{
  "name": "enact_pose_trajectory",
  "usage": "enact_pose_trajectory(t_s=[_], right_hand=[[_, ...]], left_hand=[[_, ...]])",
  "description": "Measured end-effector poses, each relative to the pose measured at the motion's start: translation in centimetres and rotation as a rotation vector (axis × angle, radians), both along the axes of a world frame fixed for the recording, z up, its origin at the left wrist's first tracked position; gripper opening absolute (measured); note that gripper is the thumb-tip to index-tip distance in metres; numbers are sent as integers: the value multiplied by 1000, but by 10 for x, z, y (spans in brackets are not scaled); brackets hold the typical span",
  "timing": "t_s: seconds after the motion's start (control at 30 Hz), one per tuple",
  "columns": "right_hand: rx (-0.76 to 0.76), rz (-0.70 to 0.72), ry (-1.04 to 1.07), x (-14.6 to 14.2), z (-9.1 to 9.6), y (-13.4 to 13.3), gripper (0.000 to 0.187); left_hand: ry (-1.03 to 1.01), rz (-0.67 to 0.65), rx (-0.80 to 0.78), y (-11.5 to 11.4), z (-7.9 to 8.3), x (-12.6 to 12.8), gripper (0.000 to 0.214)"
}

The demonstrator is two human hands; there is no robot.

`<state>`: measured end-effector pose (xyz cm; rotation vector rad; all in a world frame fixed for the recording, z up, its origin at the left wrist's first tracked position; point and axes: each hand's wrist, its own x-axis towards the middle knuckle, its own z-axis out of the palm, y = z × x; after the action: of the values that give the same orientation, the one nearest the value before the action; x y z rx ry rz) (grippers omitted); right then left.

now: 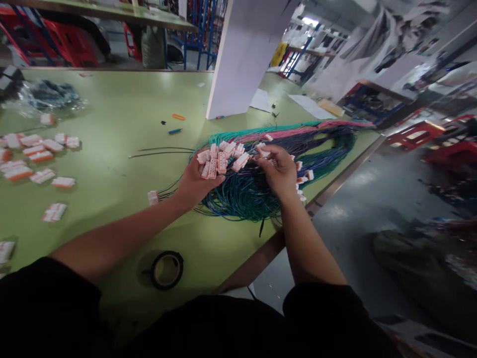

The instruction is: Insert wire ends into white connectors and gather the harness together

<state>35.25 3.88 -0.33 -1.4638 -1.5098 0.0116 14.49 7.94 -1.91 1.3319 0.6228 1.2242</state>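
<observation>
My left hand (197, 179) is closed around a bunch of white-and-orange wire connectors (222, 161), their pin faces turned partly towards me. My right hand (279, 171) pinches another white connector (262, 149) just to the right of the bunch. Beneath both hands lies a thick bundle of wires (242, 196), green and dark blue in a coil, with pink and teal strands running off to the far right. More connectors (301, 179) show at wire ends beside my right wrist. One wired connector (153, 197) rests on the table left of my left hand.
Loose connectors (40, 144) are scattered on the green table (122, 199) at left. A roll of black tape (166, 270) lies near me. A blue tool (175, 131) and an orange clip (178, 117) sit farther back. A white pillar (246, 54) rises behind the wires. The table's edge (328, 184) runs along the right.
</observation>
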Motion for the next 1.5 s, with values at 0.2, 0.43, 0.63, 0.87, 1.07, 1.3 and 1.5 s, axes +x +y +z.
enact_pose_trajectory(t_s=[0.2, 0.43, 0.63, 0.87, 1.07, 1.3, 1.5], right_hand=[[-84, -37, 73, 0, 3, 0, 18], [-222, -22, 176, 0, 9, -3, 28], [-308, 70, 521, -5, 12, -5, 40], [-308, 77, 540, -9, 16, -5, 42], [-308, 148, 542, -17, 25, -5, 43], [-344, 209, 539, -26, 37, -3, 41], [-364, 290, 569, -30, 39, 1, 40]], left_hand=[[-3, -10, -3, 0, 0, 0, 55], [-13, -12, -46, -1, 4, 1, 57], [5, -19, -34, 0, 2, 0, 58], [11, -9, -46, -1, 3, 0, 58], [-28, -15, -41, 1, -1, 1, 57], [-53, 40, -61, -3, 3, 2, 53], [-52, 81, -84, -5, 4, 2, 51]])
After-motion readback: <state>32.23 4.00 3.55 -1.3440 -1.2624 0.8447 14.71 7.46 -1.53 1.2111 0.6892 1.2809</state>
